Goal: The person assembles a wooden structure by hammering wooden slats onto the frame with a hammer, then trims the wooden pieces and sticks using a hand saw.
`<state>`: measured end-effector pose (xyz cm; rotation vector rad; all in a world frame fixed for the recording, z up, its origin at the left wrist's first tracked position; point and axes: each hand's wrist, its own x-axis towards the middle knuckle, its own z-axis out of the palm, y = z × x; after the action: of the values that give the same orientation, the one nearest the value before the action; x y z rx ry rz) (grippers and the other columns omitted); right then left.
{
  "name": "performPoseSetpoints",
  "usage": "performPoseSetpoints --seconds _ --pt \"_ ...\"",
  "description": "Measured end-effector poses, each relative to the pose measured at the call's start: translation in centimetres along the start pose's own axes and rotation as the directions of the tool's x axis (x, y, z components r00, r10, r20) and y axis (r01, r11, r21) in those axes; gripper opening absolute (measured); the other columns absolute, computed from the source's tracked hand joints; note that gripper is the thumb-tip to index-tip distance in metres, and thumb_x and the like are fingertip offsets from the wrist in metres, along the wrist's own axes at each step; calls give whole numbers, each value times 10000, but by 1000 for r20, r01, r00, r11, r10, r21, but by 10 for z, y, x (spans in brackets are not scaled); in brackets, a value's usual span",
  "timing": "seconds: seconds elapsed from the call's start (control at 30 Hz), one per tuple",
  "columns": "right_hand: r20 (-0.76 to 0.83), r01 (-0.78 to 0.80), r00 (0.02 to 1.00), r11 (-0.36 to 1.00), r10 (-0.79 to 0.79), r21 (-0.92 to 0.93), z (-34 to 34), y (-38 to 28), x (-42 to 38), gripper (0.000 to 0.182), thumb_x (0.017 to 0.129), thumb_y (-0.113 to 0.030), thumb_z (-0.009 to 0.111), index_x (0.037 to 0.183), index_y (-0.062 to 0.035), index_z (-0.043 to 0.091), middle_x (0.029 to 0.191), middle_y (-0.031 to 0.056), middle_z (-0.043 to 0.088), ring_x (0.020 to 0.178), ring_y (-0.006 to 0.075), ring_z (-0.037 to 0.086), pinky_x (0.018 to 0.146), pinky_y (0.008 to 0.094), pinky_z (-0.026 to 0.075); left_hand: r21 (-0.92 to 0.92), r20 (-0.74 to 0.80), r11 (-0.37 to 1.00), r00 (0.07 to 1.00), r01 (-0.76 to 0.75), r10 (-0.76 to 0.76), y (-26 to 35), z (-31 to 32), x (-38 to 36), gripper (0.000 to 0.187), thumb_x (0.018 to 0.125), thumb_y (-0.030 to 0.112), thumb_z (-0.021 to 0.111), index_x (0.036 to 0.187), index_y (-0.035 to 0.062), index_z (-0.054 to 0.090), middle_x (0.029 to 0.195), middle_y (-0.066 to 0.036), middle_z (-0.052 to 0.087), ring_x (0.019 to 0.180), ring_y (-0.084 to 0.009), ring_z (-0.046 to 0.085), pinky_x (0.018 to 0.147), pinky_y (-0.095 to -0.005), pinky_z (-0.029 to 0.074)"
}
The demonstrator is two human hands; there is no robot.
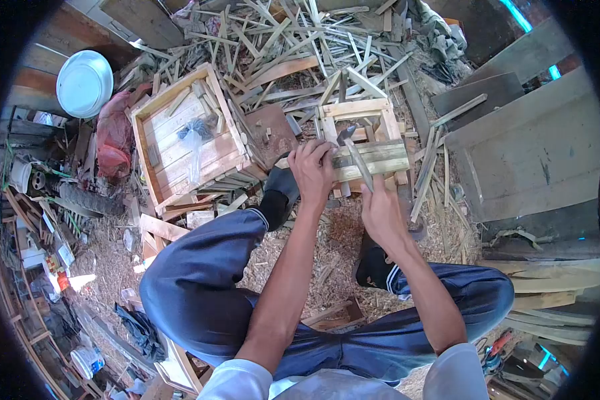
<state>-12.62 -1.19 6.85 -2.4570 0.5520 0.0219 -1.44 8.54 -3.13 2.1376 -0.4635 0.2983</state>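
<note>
My right hand (381, 212) is closed round the handle of a hammer (359, 164), whose dark head lies over the left part of some wooden slats (387, 157). The slats lie side by side across a small wooden frame (353, 108) between my feet. My left hand (311, 168) curls over the left end of the slats, thumb and fingers together near the hammer head. Whether a nail is pinched there is too small to tell.
Left of the frame stands a wooden crate (173, 157) with a clear plastic bag of nails (194, 137) on top. A heap of thin wood offcuts (280, 40) fills the back. A white basin (85, 84) is at the far left; a large board (527, 150) leans at the right.
</note>
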Motion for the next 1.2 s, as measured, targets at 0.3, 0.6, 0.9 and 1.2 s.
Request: performPoseSetpoints --seconds 0.3,0.6,0.9,1.2 --pt "29 -26 999 999 27 -45 -2 -5 -1 225 961 -172 453 995 48 422 706 317 583 665 495 587 565 552 462 -12 -11 1000 1000 10 -10 0 1 0 106 785 127 681 869 63 693 935 -35 655 936 -225 574 873 -370 337" --pt "15 2 1000 996 -1 -95 -3 -5 -1 224 963 -181 459 986 35 405 676 301 578 661 498 582 543 555 449 -17 -21 1000 1000 10 -10 -2 1 0 111 786 138 684 869 66 697 929 -31 656 917 -219 576 853 -364 337" --pt "-54 22 998 999 -24 -31 -5 -13 -1 218 951 -163 481 964 51 441 700 303 586 663 483 595 555 544 460 -67 -1 998 1000 20 -21 2 -1 1 107 766 166 703 823 76 713 882 -23 663 870 -207 575 822 -354 340" --pt "8 -37 999 997 37 -67 -7 -19 -3 224 947 -159 482 972 61 446 678 302 582 658 488 595 562 550 458 -45 -11 999 1000 -17 17 1 -2 0 92 755 150 709 817 82 712 882 -18 664 862 -215 570 795 -347 349"
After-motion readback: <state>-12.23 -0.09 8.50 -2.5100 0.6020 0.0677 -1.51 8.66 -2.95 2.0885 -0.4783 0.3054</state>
